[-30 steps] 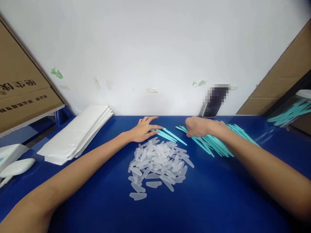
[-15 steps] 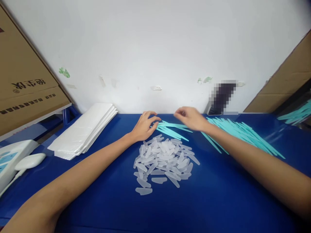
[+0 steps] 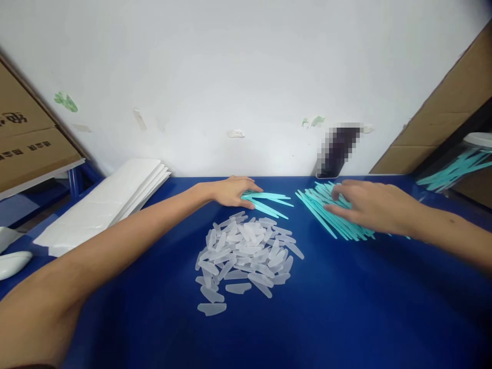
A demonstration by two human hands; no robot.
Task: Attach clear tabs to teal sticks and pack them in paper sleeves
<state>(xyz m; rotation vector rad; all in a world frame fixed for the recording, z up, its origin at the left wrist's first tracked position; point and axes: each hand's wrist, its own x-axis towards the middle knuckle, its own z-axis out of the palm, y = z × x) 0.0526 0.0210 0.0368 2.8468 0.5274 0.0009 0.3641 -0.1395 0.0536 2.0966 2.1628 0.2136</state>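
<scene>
My left hand point(image 3: 234, 191) has its thumb and fingers closed around the left ends of several thin turquoise sticks point(image 3: 271, 197), which fan out to the right on the blue table. Over a larger pile of turquoise sticks point(image 3: 321, 210), my right hand point(image 3: 359, 202) hovers or rests with thumb and forefinger apart and nothing visible between them. Part of that pile is hidden under the hand. In front of my left hand lies a heap of small frosted, translucent blade-shaped plastic pieces point(image 3: 248, 251), with a few loose ones at its near edge.
White flat packets point(image 3: 107, 200) are stacked at the left, near a cardboard box point(image 3: 31, 133) and a white device point(image 3: 13, 264). A phone point(image 3: 338, 151), partly pixelated, leans on the white wall. At the far right stands a clear container point(image 3: 461, 164) with turquoise sticks inside.
My right hand has moved right, from the small group of sticks to the larger pile. My left hand has closed onto the small group's ends. The view has shifted to the right.
</scene>
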